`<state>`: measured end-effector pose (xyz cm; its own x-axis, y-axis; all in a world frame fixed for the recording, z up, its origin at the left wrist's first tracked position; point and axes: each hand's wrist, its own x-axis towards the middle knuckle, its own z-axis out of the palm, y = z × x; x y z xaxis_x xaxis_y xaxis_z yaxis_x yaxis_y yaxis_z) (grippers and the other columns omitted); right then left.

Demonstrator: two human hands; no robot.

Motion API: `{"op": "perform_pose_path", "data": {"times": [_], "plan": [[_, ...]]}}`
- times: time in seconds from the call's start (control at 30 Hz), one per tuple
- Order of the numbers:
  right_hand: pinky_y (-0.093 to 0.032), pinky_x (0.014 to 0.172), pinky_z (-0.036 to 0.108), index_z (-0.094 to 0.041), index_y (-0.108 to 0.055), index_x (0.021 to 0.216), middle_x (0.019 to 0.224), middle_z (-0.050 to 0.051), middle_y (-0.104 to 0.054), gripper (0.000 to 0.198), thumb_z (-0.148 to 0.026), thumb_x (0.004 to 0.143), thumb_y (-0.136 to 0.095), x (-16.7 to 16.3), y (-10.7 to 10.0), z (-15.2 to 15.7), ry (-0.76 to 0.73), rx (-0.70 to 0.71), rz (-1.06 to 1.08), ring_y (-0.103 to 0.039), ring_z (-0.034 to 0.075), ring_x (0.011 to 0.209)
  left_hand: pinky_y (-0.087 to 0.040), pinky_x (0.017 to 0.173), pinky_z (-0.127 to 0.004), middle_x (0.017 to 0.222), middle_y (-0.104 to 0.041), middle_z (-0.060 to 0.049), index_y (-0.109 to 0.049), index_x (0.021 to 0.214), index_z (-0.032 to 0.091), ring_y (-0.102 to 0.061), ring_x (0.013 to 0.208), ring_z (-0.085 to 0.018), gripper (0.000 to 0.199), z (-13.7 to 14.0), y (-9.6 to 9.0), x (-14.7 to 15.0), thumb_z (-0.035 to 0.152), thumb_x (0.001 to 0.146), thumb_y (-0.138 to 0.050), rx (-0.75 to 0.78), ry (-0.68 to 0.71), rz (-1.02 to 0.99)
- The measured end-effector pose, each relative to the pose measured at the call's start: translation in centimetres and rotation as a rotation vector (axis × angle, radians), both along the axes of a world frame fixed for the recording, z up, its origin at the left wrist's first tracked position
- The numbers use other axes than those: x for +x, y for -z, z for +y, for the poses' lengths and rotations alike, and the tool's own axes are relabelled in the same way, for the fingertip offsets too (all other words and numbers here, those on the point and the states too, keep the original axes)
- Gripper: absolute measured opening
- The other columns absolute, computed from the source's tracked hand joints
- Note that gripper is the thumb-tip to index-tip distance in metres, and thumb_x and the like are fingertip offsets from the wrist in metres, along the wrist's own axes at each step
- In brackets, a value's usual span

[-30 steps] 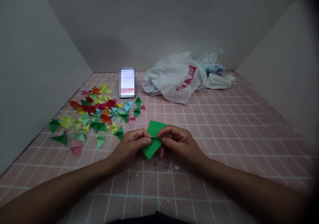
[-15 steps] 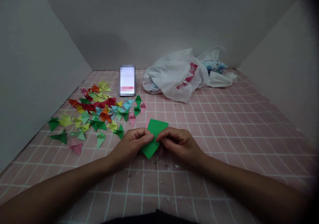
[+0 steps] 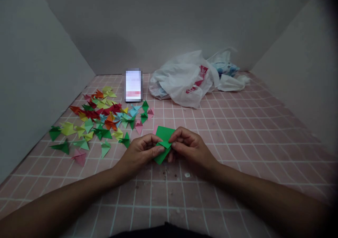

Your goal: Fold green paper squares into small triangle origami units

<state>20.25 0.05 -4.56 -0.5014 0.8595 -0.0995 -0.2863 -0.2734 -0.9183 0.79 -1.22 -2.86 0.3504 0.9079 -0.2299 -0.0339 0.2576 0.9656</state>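
Observation:
Between my two hands is a piece of green origami paper (image 3: pixel 164 145), folded small, with a narrow pointed flap standing up. My left hand (image 3: pixel 148 148) pinches its left side between thumb and fingers. On its right side, my right hand (image 3: pixel 186 143) pinches the other edge near the point. More green paper (image 3: pixel 166 131) shows flat above and below the folded part; I cannot tell whether it is the same sheet. A corner of pink paper (image 3: pixel 155 129) peeks out at its upper left. The fingers hide part of the folds.
Many folded paper cranes (image 3: pixel 101 130) in several colours lie spread at the left. A phone (image 3: pixel 133 85) with a lit, blurred screen stands upright behind them. White plastic bags (image 3: pixel 185 77) sit by the back wall. Small scraps (image 3: pixel 187 175) dot the pink checked surface (image 3: pixel 237 139).
My right hand has shifted slightly up, its fingertips now at the flap's right end. A raised green flap shows between the hands where the paper looked flatter before. The view has moved slightly.

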Motion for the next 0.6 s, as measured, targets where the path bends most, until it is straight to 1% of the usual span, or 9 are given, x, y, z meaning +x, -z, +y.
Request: {"op": "perform_pose_path", "data": {"times": [0.13,0.23,0.4,0.6], "plan": [[-0.053,0.057,0.024,-0.02,-0.055,0.087,0.063,-0.003,-0.069,0.014,-0.024,0.085,-0.068,0.05,0.21,0.01,-0.01,-0.012,0.041,-0.068,0.012,0.057,-0.045,0.062,-0.023,0.073,-0.064,0.001,-0.063,0.092,0.017,-0.058,0.065,-0.011,0.025,0.12,0.16,-0.03,0.03,0.075,-0.077,0.025,-0.065,-0.008],[-0.053,0.06,0.023,-0.02,-0.057,0.087,0.065,-0.002,-0.07,0.012,-0.024,0.086,-0.068,0.02,0.23,-0.05,-0.021,-0.004,0.053,-0.068,0.011,0.059,-0.044,0.06,-0.022,0.071,-0.063,0.002,-0.063,0.089,0.016,-0.057,0.063,-0.011,0.024,0.11,0.26,-0.19,0.03,0.075,-0.077,0.035,-0.112,0.006],[-0.054,0.062,0.024,-0.02,-0.06,0.087,0.066,-0.002,-0.07,0.007,-0.021,0.086,-0.067,0.05,0.28,-0.1,-0.036,0.029,0.041,-0.069,0.012,0.061,-0.042,0.056,-0.021,0.068,-0.063,0.002,-0.064,0.082,0.016,-0.056,0.06,-0.01,0.023,-0.01,0.22,-0.3,0.03,0.071,-0.079,0.007,-0.152,-0.003],[-0.053,0.061,0.024,-0.02,-0.062,0.084,0.064,-0.002,-0.071,0.005,-0.018,0.082,-0.066,0.02,0.0,-0.04,-0.024,0.054,0.021,-0.069,0.011,0.06,-0.043,0.058,-0.022,0.069,-0.065,0.001,-0.065,0.078,0.017,-0.058,0.061,-0.01,0.019,-0.18,0.21,-0.22,0.027,0.071,-0.079,0.004,-0.177,-0.042]]}}
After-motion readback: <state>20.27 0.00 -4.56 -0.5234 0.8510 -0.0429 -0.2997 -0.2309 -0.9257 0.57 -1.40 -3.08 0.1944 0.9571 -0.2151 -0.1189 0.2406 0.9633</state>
